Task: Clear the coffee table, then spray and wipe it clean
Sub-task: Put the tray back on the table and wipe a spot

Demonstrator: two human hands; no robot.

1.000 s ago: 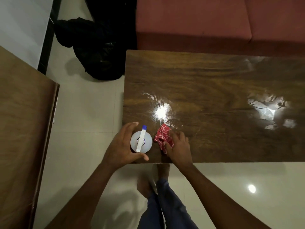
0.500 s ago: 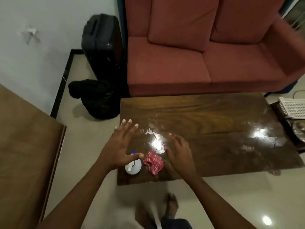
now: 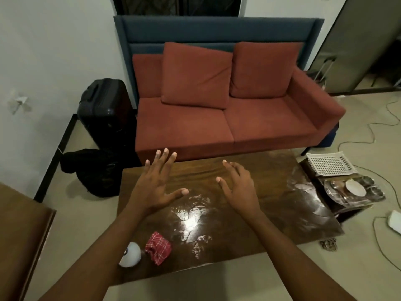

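The left hand (image 3: 155, 187) and right hand (image 3: 238, 189) hovered splayed, empty; the crumpled cloth (image 3: 158, 250) looked soft and light (any bunched fold would serve for pinching).

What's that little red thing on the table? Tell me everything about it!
The red cloth is a small rag with thin white checks, crumpled into a loose lump. It lies on the shiny wooden coffee table by its near left corner, close beside the white spray bottle. The left hand and right hand are open farther along, not touching it.
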